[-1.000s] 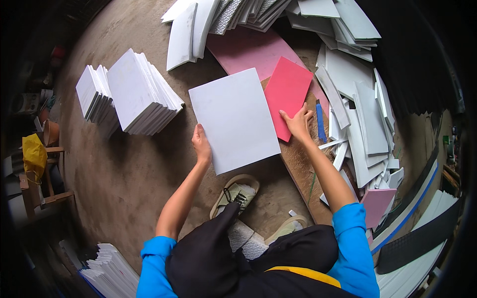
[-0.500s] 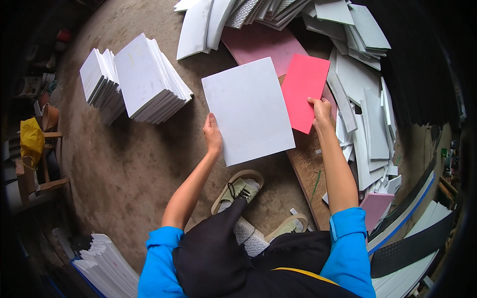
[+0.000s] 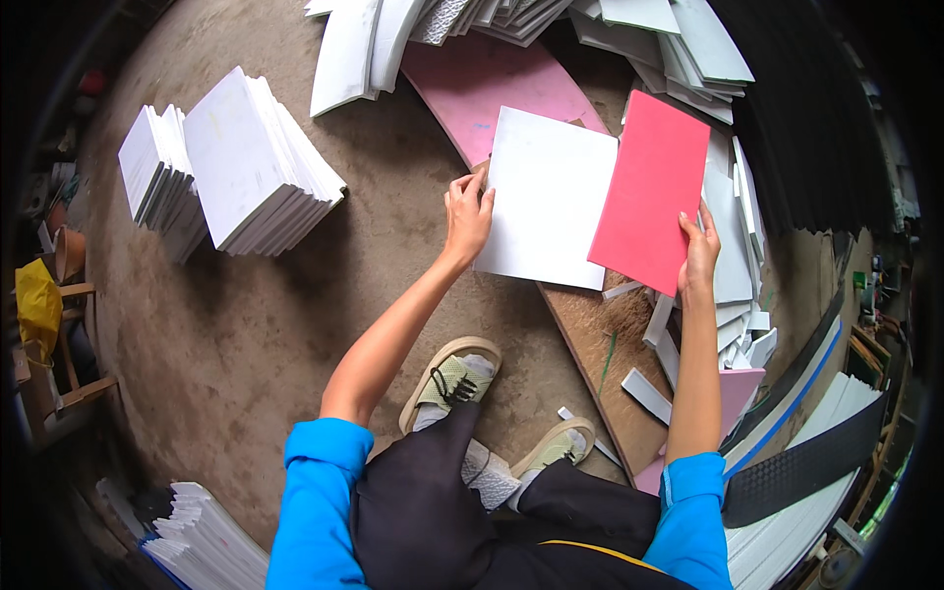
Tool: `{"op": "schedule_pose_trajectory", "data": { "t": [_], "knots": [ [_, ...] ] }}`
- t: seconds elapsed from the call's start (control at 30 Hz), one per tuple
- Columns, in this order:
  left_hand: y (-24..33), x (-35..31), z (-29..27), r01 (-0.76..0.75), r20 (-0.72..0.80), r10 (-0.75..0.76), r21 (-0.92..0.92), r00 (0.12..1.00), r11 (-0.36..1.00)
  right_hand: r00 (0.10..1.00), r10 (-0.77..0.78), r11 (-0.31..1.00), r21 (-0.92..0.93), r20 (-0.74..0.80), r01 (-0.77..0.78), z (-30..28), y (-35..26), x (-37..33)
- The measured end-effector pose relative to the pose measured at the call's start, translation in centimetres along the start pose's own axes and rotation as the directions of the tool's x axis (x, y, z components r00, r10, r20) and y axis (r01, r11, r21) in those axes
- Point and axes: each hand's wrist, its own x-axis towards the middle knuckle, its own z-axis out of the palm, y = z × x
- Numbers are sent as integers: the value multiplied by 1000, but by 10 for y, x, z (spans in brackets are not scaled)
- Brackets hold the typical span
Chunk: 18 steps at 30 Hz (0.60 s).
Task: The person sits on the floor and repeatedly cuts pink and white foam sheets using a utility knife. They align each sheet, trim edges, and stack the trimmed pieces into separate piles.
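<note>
clothing: blue rolled sleeves (image 3: 324, 492) and dark trousers (image 3: 418, 501), nearest the camera.
lower left stack: upright white boards (image 3: 211, 541), packed side by side.
lower right strip: a black textured strip (image 3: 796, 487), lying over long white pieces.
footwear: pale green shoes (image 3: 457, 382) with dark laces, set on the floor (image 3: 275, 364).
left hand: left hand (image 3: 469, 218) gripping the left edge of the white sheet.
right hand: right hand (image 3: 699, 254) gripping the red sheet near its lower right corner, thumb on the face.
white sheet: white sheet (image 3: 551, 202) in front of the person, between the hands.
red sheet: red sheet (image 3: 654, 192) to its right, tilted, overlapping its right edge.
brown board: brown board (image 3: 585, 329), partly beneath both sheets in view.
right side: heaped white offcuts (image 3: 728, 246).
left side: two stacks of white panels (image 3: 231, 162) on the floor.
beyond: pink board (image 3: 492, 84); farther, leaning white slabs (image 3: 344, 54).
</note>
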Motion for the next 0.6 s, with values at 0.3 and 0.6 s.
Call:
{"op": "schedule_pose_trajectory", "data": {
  "t": [0.3,0.6],
  "knots": [
    [-5,-50,-52,377,557,-115,-381,822,844,971,201,974,83,126,-212,70,83,-38],
    [-15,-61,-37,253,471,-57,-364,880,896,969,191,980,22,159,-197,93,98,-34]
  ]
}}
